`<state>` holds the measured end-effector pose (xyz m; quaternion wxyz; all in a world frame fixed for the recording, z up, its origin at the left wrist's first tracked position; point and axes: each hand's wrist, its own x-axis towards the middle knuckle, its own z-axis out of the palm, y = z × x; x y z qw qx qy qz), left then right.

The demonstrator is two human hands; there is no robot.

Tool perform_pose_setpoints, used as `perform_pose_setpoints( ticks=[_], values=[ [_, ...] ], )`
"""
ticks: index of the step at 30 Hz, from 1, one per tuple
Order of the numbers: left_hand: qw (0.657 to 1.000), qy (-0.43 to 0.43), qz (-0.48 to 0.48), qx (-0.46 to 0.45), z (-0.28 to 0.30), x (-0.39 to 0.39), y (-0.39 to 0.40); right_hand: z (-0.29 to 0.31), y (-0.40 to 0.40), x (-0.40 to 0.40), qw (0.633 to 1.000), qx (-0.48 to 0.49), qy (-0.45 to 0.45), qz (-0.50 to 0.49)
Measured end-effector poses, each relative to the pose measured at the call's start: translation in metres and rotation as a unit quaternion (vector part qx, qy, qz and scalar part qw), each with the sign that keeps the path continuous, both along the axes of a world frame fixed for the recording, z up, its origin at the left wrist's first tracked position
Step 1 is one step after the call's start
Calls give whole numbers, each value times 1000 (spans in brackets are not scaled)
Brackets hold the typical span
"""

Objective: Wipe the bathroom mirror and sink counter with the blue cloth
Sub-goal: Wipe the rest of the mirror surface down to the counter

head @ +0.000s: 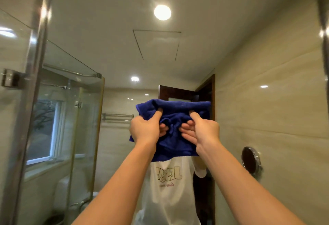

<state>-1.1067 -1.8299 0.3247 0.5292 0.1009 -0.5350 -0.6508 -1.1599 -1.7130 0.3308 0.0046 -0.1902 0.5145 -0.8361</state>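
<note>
Both hands, the left hand and right hand, pinch the blue cloth mid-frame, probably touching the mirror. Press flat and wipe in rows.

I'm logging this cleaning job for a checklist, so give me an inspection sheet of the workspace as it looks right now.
Surface: mirror fills the view, reflecting ceiling lights and a person in a white printed shirt; the sink counter is out of view.
Job's things: blue cloth, bunched, held up at the mirror at head height.
Clutter: nothing seen.
Grippers: left hand and right hand each have a grip on the cloth, thumbs on the near side.
Cables: nothing seen.
Surroundings: glass shower screen at left; round wall mirror at right; towel rack, window and dark door in reflection.
</note>
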Motion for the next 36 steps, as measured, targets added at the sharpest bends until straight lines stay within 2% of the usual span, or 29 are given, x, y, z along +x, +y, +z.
perform_pose_setpoints(
  ticks=[8,14,17,20,24,32,36],
  values=[
    [998,63,24,16,63,7,-53,75,-48,15,997,25,60,31],
    [997,76,4,-5,122,10,-49,130,-48,10,996,20,86,32],
    [997,69,-1,-17,134,6,-37,139,-38,2,996,8,88,23],
    [998,55,-4,-33,118,-2,-20,121,-21,-9,997,-6,80,5],
    [998,38,-1,-44,71,-17,12,67,10,-22,998,-17,55,-27],
    [995,-65,19,-72,-77,-37,73,-78,71,-30,996,-4,-55,-74],
    [996,-69,10,-61,-83,-47,88,-88,88,-42,996,-3,-52,-69]
  ],
)
